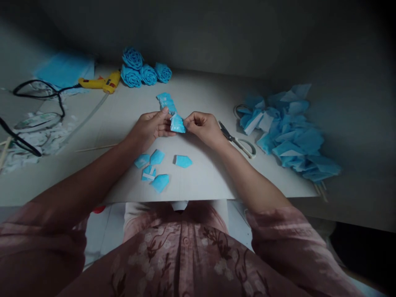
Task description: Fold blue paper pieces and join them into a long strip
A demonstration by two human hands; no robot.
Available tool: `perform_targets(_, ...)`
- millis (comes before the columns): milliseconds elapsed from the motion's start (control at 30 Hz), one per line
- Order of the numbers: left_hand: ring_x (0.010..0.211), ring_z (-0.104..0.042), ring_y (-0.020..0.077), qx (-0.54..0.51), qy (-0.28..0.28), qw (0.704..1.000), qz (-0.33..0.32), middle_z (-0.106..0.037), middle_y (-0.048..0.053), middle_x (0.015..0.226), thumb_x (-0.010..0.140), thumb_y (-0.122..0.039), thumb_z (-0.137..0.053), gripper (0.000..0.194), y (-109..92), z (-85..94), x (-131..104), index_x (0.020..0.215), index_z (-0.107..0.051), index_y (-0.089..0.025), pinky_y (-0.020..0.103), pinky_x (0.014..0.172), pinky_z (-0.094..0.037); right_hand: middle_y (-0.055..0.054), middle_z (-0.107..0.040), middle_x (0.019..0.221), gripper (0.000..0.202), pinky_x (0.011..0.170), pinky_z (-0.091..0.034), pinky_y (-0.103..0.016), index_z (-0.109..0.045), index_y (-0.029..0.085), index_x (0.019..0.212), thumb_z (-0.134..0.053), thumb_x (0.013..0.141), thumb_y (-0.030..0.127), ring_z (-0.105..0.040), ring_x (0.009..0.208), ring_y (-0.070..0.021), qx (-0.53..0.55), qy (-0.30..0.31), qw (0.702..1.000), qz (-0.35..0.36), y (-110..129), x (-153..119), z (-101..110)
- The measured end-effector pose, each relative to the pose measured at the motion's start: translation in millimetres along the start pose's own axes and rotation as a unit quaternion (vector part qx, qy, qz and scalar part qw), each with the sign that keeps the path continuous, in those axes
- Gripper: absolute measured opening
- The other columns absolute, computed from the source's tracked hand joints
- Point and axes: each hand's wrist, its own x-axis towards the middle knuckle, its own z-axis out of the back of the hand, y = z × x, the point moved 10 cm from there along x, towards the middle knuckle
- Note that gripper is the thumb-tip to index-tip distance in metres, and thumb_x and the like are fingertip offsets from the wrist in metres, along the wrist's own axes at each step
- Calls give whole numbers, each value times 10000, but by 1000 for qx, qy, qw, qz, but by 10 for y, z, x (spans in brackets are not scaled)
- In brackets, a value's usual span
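Between my hands, just above the table, is a strip of overlapping blue petals [177, 123] that looks like pleated fabric or paper. My left hand [155, 125] grips the strip near its middle, thumb on top and fingers underneath. At the strip's near right end, the closed fingertips of my right hand [200, 126] pinch its edge. The far end of the strip reaches up and left past my left thumb. Closer to me lie several loose blue pieces with pointed ends, among them a single piece [183, 161] apart from a small group [160, 182].
Blue rosettes [132, 77] are stacked at the back, beside a yellow glue gun [108, 82] with a black cord. Scissors [238, 142] lie right of my right hand, near a heap of blue scraps [297, 136]. A thin stick [94, 148] and white scraps [46, 142] are at left.
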Motion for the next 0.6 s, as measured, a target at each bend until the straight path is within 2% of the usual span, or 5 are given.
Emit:
perform_targets(133,864,-813,216,-5,24,1000,16,-805,73,839,965,-512,-833,365,49,16,26,932,-738,-161,328,815,-679,6,-659,759,201,700,-420,-286,-662,198,805,-687,864,389,-520,707,-130,-7,14,1000,23,79,-23,-52)
perform_targets(300,842,-798,215,-14,44,998,37,-782,52,811,924,-325,-851,191,112,45,60,876,-737,-179,324,800,-663,5,-657,763,187,692,-410,-286,-676,191,829,-657,896,365,-516,706,-132,-48,21,997,62,178,-58,-80)
perform_targets(500,936,-798,203,-58,-7,998,16,-772,20,835,989,-205,-748,135,16,103,40,871,-682,-201,343,928,-642,-11,-700,793,129,733,-432,-299,-688,192,845,-635,906,293,-565,737,-145,-116,2,986,118,428,-159,-55)
perform_targets(600,922,-787,160,-109,-29,994,-12,-781,11,879,1032,-174,-707,167,-61,122,19,876,-652,-200,324,994,-621,-11,-701,787,145,745,-454,-301,-693,197,834,-644,915,307,-568,737,-145,-96,28,984,150,577,-227,-116)
